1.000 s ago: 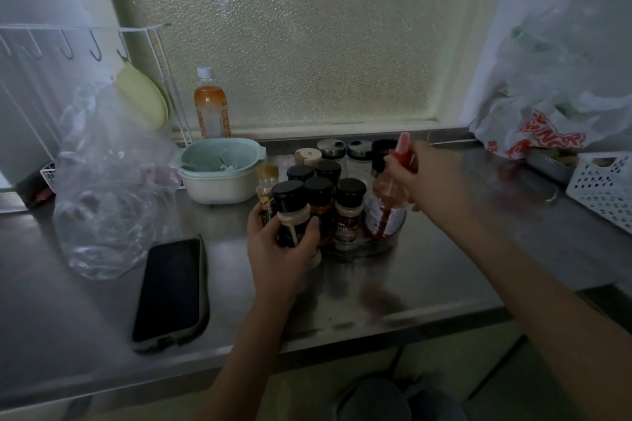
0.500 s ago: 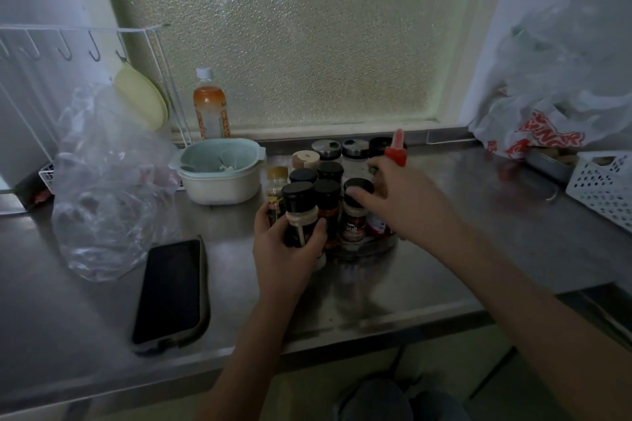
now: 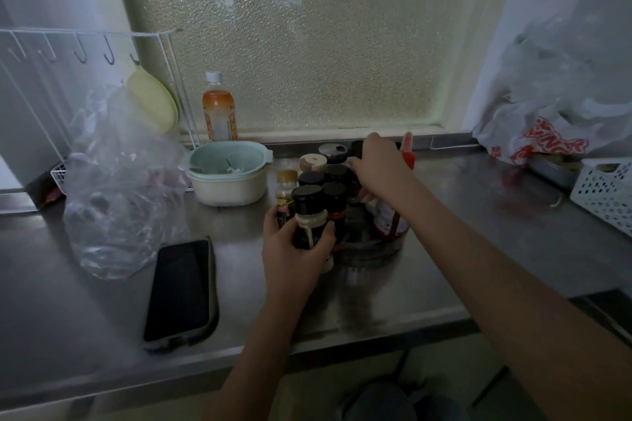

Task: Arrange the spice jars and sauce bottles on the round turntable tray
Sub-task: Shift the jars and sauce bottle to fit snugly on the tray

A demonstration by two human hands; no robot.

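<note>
Since the earlier frames the right hand (image 3: 379,167) has moved from the red-capped sauce bottle (image 3: 408,155) toward the black-lidded jars at the back; whether its grip holds one I cannot tell. The left hand (image 3: 294,249) stays closed around a black-capped spice jar (image 3: 307,215), centre of frame, at the left edge of the round turntable tray (image 3: 369,254). Most jars seem already placed; the front of the tray is free. The worktop (image 3: 478,232) is dull steel.
</note>
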